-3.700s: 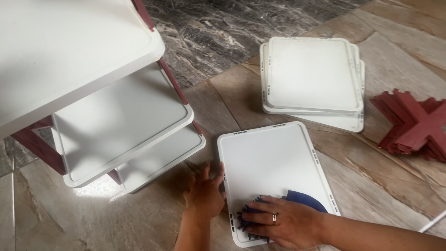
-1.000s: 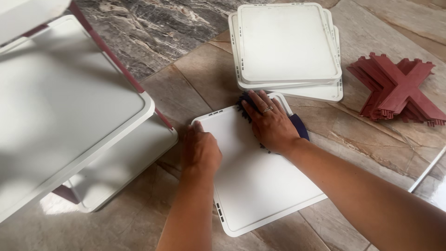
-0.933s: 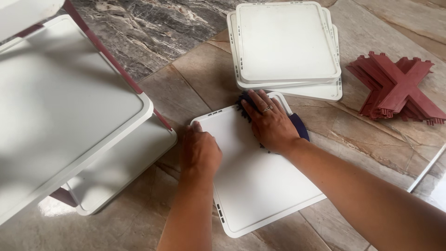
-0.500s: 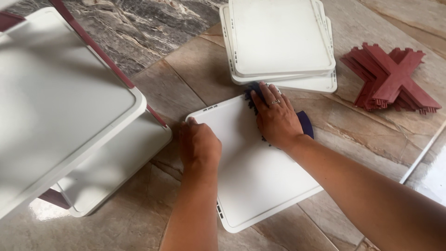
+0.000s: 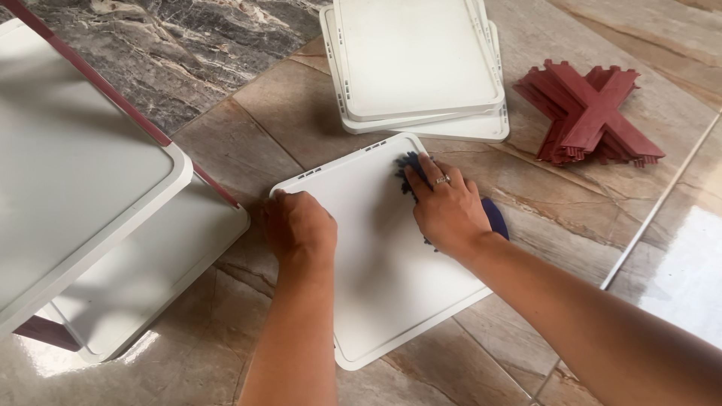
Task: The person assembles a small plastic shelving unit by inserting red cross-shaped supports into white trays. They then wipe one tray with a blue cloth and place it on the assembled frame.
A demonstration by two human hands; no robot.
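Your right hand [image 5: 449,213] hides most of the blue cloth [image 5: 494,218]; the shelf rack [image 5: 90,173], perhaps three-tiered, runs off the frame's left edge.

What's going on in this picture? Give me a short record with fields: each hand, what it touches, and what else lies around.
Left hand: flat on the left edge of the white rectangular plastic shelf panel lying on the floor.
Right hand: palm down, pressing a dark blue fluffy cleaning cloth onto the panel's far corner.
Behind the panel: stack of similar white panels.
Right of the stack: pile of dark red plastic cross-shaped pieces.
Left side: white shelf unit with dark red posts.
Floor: brown stone-look tiles.
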